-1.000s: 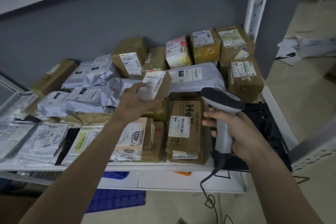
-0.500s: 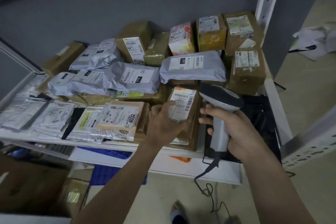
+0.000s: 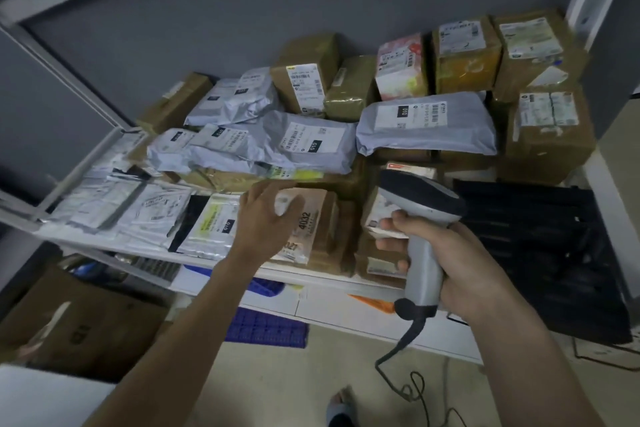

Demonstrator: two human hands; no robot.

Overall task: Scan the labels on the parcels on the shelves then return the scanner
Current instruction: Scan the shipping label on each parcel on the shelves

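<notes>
Your right hand (image 3: 460, 263) fingers (image 3: 389, 246) are wrapping tight around the scanner (image 3: 420, 218) handle, pointing it at the shelf (image 3: 214, 258). Your left hand (image 3: 266, 218) fingers are resting loosely spread on the tan parcel (image 3: 311, 222) marked 4032 at the shelf's front edge.

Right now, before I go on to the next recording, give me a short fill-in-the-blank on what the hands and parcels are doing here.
1. The right hand grips the grey ____ by its handle.
2. The left hand reaches to the brown parcel printed with the number ____.
3. A dark ____ hangs from the base of the scanner toward the floor.
4. The grey mailer bag at the back lies ____ brown boxes.

Missing words: scanner; 4032; cable; on top of
</notes>
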